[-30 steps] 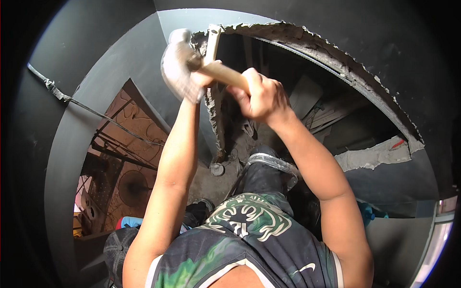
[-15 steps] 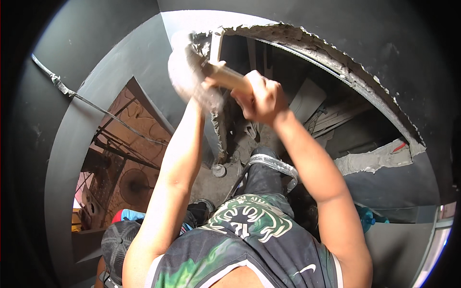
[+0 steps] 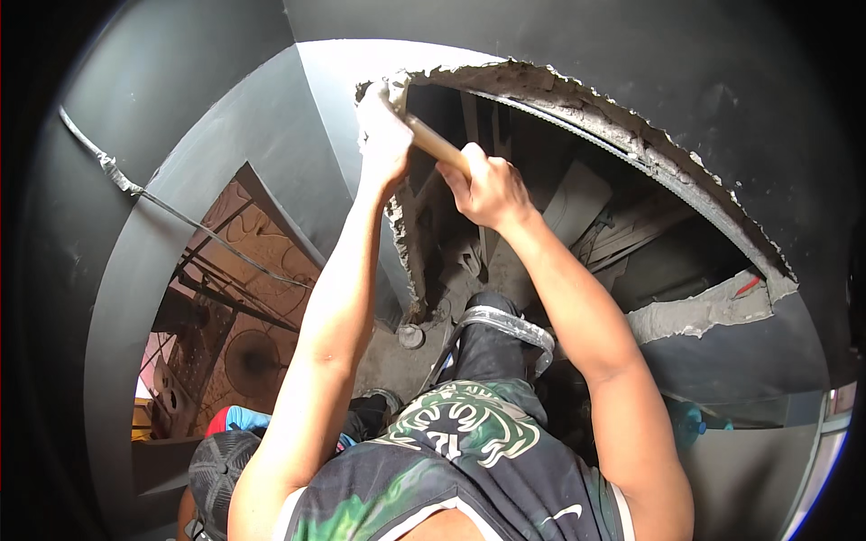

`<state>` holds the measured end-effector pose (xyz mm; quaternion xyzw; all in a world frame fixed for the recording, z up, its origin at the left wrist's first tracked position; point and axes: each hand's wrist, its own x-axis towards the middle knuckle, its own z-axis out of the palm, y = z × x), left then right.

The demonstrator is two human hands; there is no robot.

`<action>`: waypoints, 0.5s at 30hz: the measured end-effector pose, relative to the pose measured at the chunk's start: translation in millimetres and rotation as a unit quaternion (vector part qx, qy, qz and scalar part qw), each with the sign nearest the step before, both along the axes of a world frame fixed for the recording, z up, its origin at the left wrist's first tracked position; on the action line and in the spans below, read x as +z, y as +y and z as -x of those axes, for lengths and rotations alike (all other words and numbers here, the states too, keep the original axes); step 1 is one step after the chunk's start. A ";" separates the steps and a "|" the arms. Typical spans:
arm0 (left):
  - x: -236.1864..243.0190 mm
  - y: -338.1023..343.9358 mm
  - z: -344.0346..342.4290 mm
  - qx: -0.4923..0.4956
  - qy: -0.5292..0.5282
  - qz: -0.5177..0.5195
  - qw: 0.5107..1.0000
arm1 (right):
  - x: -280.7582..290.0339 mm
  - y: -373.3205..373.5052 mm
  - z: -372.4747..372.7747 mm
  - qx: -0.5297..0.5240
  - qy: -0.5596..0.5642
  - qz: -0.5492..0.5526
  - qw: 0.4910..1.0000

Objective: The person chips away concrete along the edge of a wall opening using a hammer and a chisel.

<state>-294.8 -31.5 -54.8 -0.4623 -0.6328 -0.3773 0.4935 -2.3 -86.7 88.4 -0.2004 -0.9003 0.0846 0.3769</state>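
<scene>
My right hand is closed round the wooden handle of a hammer, which slants up-left toward the jagged top corner of a cut wall opening. My left hand is raised at that corner with its fingers curled, beside the upper end of the handle and a pale strip. What it grips is hidden, and the hammer head cannot be made out clearly behind it. A broken grey edge runs down below my hands.
A co-worker in a cap is close at the lower left. A cable crosses a triangular side opening with a fan beyond. Offcuts lie inside the dark opening. A grey ledge is at right.
The hammer head, blurred in front of my left hand earlier, has moved up and back toward the corner. My right hand is slightly lower, and the view has shifted a little.
</scene>
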 end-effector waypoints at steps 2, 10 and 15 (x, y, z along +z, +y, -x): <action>-11.5 -23.2 39.2 -0.345 -0.469 0.005 0.813 | 0.8 -13.2 16.4 0.048 0.040 -0.015 0.998; 82.1 -20.8 -63.0 -0.295 -0.557 0.230 0.742 | 10.5 -21.2 -19.8 0.113 0.120 -0.075 0.983; 34.4 -5.1 -35.0 -0.403 -0.566 -0.094 0.713 | -16.6 -9.1 5.2 -0.008 0.004 0.059 0.998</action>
